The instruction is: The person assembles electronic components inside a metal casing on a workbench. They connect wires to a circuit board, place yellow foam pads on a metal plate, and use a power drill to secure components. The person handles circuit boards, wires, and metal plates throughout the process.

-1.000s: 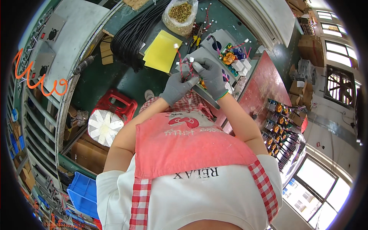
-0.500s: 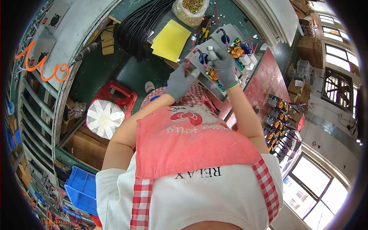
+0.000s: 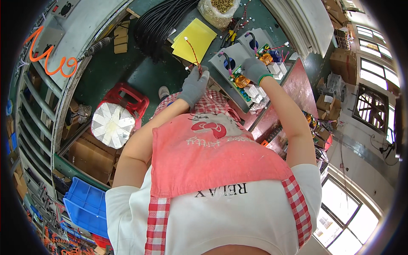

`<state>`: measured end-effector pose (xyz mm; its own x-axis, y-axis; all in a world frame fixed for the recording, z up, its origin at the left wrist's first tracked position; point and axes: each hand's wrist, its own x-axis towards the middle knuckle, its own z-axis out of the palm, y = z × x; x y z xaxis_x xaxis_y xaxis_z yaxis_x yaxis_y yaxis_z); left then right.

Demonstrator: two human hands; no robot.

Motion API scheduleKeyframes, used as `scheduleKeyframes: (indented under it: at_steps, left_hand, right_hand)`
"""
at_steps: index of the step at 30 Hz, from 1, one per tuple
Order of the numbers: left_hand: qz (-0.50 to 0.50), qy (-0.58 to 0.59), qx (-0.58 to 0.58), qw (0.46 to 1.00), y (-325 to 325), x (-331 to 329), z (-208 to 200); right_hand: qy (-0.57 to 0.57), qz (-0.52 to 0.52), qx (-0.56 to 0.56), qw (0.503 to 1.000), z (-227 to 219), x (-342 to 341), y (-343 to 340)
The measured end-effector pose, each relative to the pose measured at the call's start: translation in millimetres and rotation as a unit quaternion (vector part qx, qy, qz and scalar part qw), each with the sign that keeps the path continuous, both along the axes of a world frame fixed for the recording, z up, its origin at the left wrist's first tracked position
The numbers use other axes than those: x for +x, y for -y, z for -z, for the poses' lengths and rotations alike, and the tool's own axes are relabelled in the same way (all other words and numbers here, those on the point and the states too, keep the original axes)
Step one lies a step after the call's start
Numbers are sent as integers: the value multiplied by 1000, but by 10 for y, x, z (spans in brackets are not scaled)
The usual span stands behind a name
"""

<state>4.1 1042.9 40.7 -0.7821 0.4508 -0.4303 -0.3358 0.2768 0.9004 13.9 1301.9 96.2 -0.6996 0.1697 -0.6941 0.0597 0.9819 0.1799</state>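
My left hand [image 3: 194, 87], in a grey glove, is closed round a red-and-black wire harness [image 3: 194, 50]. The wires stand up from the fingers, with small white connectors at their ends. My right hand [image 3: 256, 71], gloved too, is over two grey metal plates with its fingers curled downward. What its fingertips hold, if anything, is hidden. The nearer plate [image 3: 221, 66] carries a circuit board with a copper coil [image 3: 242, 81] and white blocks [image 3: 254, 92]. A similar board with another coil [image 3: 266, 58] lies on the farther plate, just beyond my right hand.
Yellow sheets [image 3: 194, 40], a bundle of black cables [image 3: 155, 29], a bag of small brass-coloured parts [image 3: 219, 12] and pliers [image 3: 232, 36] lie on the green bench. A red stool [image 3: 125, 100] with a pale round top stands at left, a blue crate [image 3: 87, 206] below it.
My left hand has drawn back from the plates, lifting the wire harness leftward toward the yellow sheets. The right hand has moved right and away from the nearer plate's dark round part.
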Motion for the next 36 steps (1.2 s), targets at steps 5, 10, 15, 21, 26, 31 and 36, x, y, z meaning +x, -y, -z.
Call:
scheduleKeyframes:
  at_steps: [5, 10, 15, 21, 26, 31, 36]
  left_hand:
    - [4, 163, 193, 967, -23, 4, -6]
    - [3, 203, 193, 960, -57, -16, -166]
    - [21, 196, 175, 965, -80, -37, -117]
    - [34, 186, 169, 967, -128, -28, -1]
    - [32, 187, 166, 968, -134, -37, -37]
    - [48, 170, 173, 969, -165, -45, -45]
    - [79, 159, 165, 970, -153, -95, -152]
  right_hand:
    - [10, -52, 2, 999, -155, -79, 194]
    - [-2, -33, -7, 999, -66, -19, 131]
    - [3, -43, 0, 999, -26, 10, 130]
    - [-4, -63, -17, 998, 10, 23, 90]
    - [19, -87, -35, 995, 68, -46, 45]
    - [41, -145, -75, 986, 142, -142, -13]
    - [68, -211, -87, 971, 76, -301, 127]
